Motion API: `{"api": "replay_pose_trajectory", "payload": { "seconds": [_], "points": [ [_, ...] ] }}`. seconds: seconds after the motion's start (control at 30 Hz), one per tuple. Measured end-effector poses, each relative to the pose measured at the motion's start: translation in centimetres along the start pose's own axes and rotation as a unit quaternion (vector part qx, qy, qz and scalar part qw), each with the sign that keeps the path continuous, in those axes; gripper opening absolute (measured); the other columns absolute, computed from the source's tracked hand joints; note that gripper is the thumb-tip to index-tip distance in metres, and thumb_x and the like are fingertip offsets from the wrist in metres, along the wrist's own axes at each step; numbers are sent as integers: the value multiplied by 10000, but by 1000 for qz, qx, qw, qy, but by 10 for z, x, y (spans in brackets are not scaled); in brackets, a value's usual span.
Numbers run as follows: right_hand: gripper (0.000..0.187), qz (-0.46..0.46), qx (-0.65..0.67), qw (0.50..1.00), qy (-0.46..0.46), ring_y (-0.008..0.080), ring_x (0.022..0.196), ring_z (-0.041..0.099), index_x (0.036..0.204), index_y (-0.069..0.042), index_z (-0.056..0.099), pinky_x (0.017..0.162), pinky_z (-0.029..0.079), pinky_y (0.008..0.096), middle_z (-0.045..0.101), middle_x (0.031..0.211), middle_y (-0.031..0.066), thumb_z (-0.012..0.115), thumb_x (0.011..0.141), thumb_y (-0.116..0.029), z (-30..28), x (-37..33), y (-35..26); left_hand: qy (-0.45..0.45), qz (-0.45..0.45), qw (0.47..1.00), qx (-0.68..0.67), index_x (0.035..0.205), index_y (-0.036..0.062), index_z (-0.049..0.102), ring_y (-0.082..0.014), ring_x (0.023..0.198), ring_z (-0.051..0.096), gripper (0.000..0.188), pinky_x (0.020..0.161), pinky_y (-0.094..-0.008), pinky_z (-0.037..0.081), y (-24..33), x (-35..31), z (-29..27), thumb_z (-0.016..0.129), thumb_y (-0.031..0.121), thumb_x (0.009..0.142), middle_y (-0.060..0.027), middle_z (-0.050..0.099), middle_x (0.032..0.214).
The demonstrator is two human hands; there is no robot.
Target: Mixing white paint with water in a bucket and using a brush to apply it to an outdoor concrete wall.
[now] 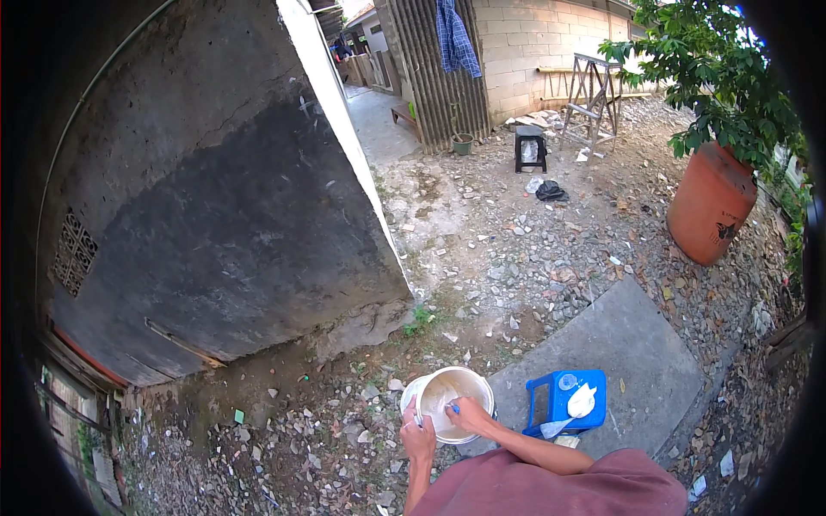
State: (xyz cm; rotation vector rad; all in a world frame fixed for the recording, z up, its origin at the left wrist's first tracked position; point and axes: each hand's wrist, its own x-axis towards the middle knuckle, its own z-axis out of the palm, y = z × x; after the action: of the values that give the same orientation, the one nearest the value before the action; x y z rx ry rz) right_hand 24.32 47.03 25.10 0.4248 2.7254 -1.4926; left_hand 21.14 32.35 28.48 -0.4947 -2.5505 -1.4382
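Just below the centre of the frame, a white bucket (454, 378) stands on the rubble, its mouth facing up and pale residue on its inner wall. The left hand (417, 437) is at the bucket's left side, fingers bent against the rim and seemingly closed on it; how tight that hold is, I cannot tell. Over the opening, the right hand (470, 416) is curled around a blue handle (454, 408), the fingers nearly closed; what the handle ends in is too blurred to make out. Right of the bucket, at the lower centre-right, a blue stool (539, 401) bears a white lump (582, 401) and stands on a grey slab (632, 344). A maroon shirt (551, 488) fills the lower edge. A dark wall (249, 215) takes up the left side. Toward the upper right are a black stool (531, 135), a black bag (551, 192), a stepladder (587, 112), an orange drum (707, 206) and leafy branches (718, 86).
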Motion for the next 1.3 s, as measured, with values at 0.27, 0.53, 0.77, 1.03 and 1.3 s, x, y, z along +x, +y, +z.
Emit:
{"api": "replay_pose_trajectory", "payload": {
  "seconds": [0.27,0.53,0.77,1.03,1.3],
  "points": [
    [215,-102,-16,988,114,445,728,611,846,39,632,660,464,507,614,757,281,557,860,-161,10,2,13,5,31,999,11,1211,-8,517,-395,931,634,387,768,-448,512,-9,-1,0,556,88,838,-205,619,1145],
    [278,-9,9,1000,-3,449,716,608,820,52,632,656,461,508,604,742,288,541,875,-204,3,-1,2,-18,9,1000,12,1285,53,508,-384,925,637,473,776,-441,512,-10,-11,-2,539,82,814,-207,641,1072],
    [213,-142,43,984,101,420,757,615,917,37,643,675,482,457,625,832,258,563,883,-157,-5,2,-21,-32,42,999,3,1309,64,488,-367,901,639,508,773,-413,512,4,0,-7,521,57,803,-179,626,1139],
    [207,-191,2,980,-56,383,842,630,968,38,654,746,502,422,644,944,235,579,872,-128,-5,-12,-13,-19,71,997,-8,1297,43,493,-276,723,631,509,650,-376,511,-10,-3,-11,517,18,789,-149,623,1163],
    [182,-103,35,978,181,440,801,604,865,42,630,684,462,476,620,846,263,532,881,-110,-14,-8,-20,-8,108,994,17,1119,-42,508,-284,720,648,328,638,-370,524,5,-10,-13,518,-3,794,-162,600,1224]
  ]
}}
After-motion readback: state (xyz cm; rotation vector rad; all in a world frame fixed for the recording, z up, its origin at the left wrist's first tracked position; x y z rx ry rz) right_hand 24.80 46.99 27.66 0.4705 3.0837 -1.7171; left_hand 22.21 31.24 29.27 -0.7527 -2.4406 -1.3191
